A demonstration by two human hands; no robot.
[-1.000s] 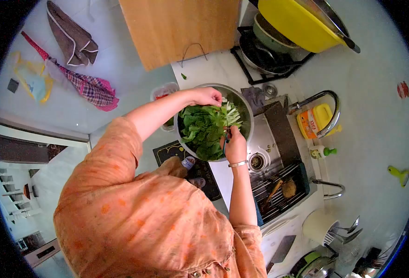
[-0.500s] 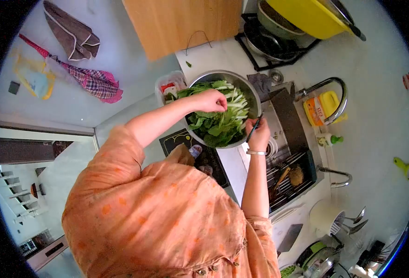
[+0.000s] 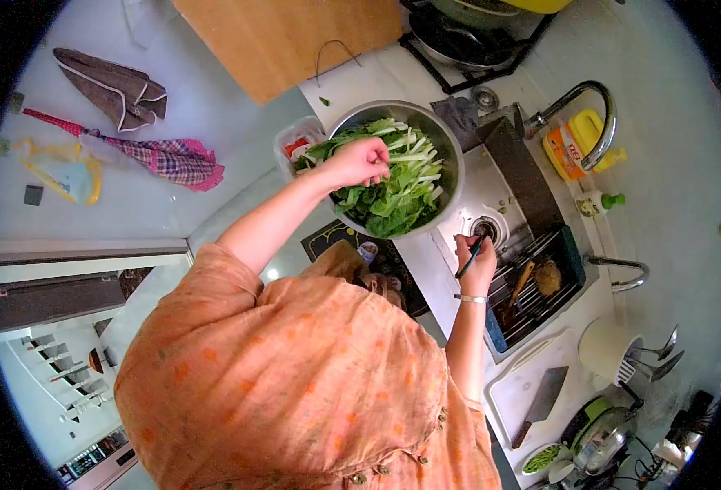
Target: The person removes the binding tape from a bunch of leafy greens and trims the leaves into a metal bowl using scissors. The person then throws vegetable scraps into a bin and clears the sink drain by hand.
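A large steel bowl (image 3: 455, 171) full of leafy greens (image 3: 405, 192) with pale stalks stands on the counter beside the sink. My left hand (image 3: 362, 162) is over the greens, its fingers curled together. What they pinch, if anything, is hidden. Near the sink drain (image 3: 488, 231), my right hand (image 3: 478, 265) is closed around a slim black-handled tool (image 3: 468, 263). Its kind cannot be made out. This hand is apart from the bowl.
A clear plastic box (image 3: 295, 135) touches the bowl's left side. The steel sink (image 3: 479, 184) has a drying rack (image 3: 532, 286) with a brush. A cleaver (image 3: 544, 404) lies on a white board (image 3: 507, 400). A faucet (image 3: 609, 122) arches above the sink.
My right hand has moved from the bowl's rim toward the sink drain, with the black-handled tool in it. My left hand stays over the greens with its fingers curled. The view has shifted.
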